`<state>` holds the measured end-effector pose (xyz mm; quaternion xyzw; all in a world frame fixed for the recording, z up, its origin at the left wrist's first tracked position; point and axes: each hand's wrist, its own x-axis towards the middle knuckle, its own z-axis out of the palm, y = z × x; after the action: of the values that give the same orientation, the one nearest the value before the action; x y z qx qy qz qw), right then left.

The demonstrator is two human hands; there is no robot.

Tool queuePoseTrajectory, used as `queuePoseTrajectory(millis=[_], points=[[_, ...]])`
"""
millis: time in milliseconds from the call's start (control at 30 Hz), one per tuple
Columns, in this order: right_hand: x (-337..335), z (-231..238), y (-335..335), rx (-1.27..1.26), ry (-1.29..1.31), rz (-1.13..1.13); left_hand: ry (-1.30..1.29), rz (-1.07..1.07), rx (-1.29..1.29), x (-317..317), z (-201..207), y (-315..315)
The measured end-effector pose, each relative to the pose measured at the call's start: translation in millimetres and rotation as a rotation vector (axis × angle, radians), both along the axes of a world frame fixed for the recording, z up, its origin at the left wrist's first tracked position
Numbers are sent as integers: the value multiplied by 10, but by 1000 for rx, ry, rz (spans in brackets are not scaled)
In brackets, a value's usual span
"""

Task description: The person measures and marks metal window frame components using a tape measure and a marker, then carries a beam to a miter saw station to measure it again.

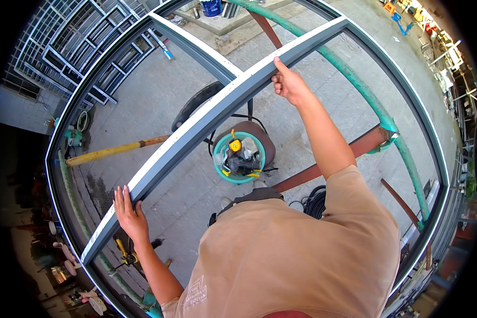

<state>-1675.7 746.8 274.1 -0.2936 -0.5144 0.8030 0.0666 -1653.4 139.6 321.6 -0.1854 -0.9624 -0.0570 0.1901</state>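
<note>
A large dark-grey aluminium window frame with white top edges surrounds my body. Its long crossbar [196,119] runs diagonally in front of me, from lower left to upper right, and a shorter bar [196,49] meets it near the top. My left hand [132,220] lies on the crossbar's lower-left end, fingers stretched along it and thumb apart. Farther up the same bar, my right hand [289,84] grips its near edge, thumb extended on the side and the other fingers curled. Green pipes [358,85] of a stand support the frame from below.
Below the crossbar is a turquoise basin [217,168] of tools, including a yellow tape measure [235,145]. A rusty beam [328,169] and a yellow pipe [111,151] cross beneath the frame. Coiled black cable [315,202] lies near my body. Stacked metal frames [85,53] stand far left.
</note>
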Motion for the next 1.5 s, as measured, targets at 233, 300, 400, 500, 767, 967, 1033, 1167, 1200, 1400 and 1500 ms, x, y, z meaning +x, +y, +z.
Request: queuePoseTrajectory(millis=[233, 300, 400, 500, 767, 967, 1033, 1167, 1200, 1400, 1500], points=[[-84, 72, -238, 312, -156, -72, 81, 16, 14, -52, -153, -8], [-89, 23, -148, 331, -153, -62, 86, 11, 15, -61, -157, -29], [-72, -2, -102, 284, -116, -12, 108, 9, 9, -74, -200, -47], [-76, 16, -98, 238, -99, 22, 144, -6, 2, -93, -218, -96], [-42, 144, -196, 346, -188, 3, 125, -27, 21, -93, -176, -102], [-40, 165, -144, 327, -206, -3, 94, -9, 37, -56, -80, -30], [-83, 96, -80, 316, -192, -1, 110, -9, 43, -54, -113, -13], [-86, -5, -64, 294, -110, 0, 77, -6, 76, -56, -88, -45], [-100, -17, -55, 302, -111, 8, 73, 0, 79, -47, -61, -41], [-52, 11, -22, 381, -174, 56, 35, 65, 98, -44, -28, -11], [79, 34, -93, 517, -200, 0, 24, 43, 133, -74, 52, 35]])
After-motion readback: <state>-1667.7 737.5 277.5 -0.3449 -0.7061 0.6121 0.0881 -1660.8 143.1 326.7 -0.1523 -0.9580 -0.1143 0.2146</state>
